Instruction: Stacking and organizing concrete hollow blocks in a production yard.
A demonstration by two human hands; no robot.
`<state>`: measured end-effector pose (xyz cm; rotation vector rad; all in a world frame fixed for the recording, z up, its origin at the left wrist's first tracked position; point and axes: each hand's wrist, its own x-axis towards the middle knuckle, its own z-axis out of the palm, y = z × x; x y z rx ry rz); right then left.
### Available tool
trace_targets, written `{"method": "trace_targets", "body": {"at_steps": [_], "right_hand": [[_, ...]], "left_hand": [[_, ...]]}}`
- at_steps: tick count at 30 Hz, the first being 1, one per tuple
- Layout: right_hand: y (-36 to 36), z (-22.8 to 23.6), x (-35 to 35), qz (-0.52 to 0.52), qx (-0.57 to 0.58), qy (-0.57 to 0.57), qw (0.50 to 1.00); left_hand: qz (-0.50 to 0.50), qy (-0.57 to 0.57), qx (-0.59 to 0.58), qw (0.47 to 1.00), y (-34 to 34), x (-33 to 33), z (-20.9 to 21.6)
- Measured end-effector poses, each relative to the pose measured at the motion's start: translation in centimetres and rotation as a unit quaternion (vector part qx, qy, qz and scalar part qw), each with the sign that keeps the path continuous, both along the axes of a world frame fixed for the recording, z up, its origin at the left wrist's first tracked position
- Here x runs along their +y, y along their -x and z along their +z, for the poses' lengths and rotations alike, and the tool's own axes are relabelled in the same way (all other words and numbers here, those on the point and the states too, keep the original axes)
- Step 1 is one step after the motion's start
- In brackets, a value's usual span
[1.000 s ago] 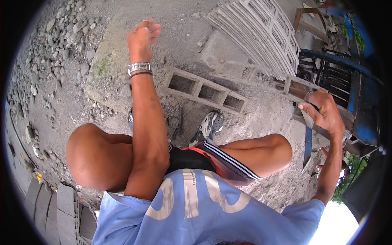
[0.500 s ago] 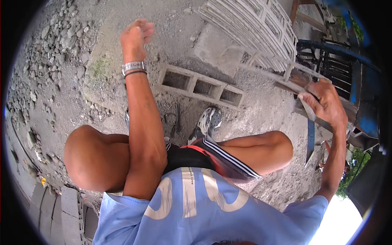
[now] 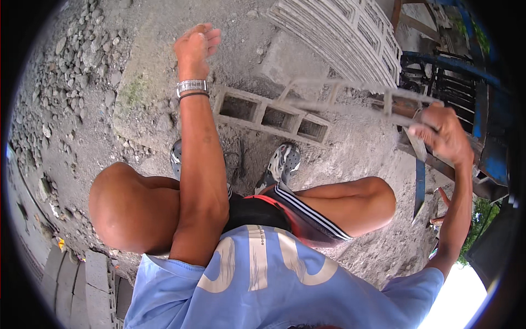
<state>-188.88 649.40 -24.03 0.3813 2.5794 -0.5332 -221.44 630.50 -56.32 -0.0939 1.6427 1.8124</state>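
My right hand [image 3: 445, 131] is out to the right, closed round the end of a thin grey frame with rectangular openings [image 3: 388, 102]. Motion blurs this frame, and its far end reaches left over the ground past a hollow concrete block [image 3: 261, 114]. The block lies in front of my feet with its three openings facing up. My left hand [image 3: 198, 48] hovers beyond the block's left end, fingers loosely bent and partly apart, nothing visible in it. A metal watch and a dark band circle that wrist.
Thin grey frames [image 3: 350, 41] lean in a stack at the top right. Gravel [image 3: 71, 77] spreads along the left, grey blocks [image 3: 98, 290] lie at lower left, and a blue metal structure [image 3: 493, 159] stands at right. Another person's hand [image 3: 442, 196] shows below it.
The grey frame has swung leftward, its far end now near the hollow block. My right hand has shifted slightly right and down. My left hand has moved a little to the right.
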Motion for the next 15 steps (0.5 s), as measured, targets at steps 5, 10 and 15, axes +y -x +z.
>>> {"method": "trace_targets", "body": {"at_steps": [5, 10, 15], "right_hand": [[0.2, -0.1, -0.2, -0.025, -0.049, -0.183, 0.982], [1.3, 1.0, -2.6, -0.004, 0.001, -0.072, 0.997], [1.6, 0.3, -0.1, -0.025, -0.016, -0.166, 0.986]], "left_hand": [[-0.033, -0.02, 0.026, 0.999, -0.3, -0.1, 0.5], [0.004, -0.001, -0.009, 1.0, 0.5, -1.4, -0.4], [0.002, -0.018, -0.005, 1.0, 1.0, -0.3, 0.3]]}}
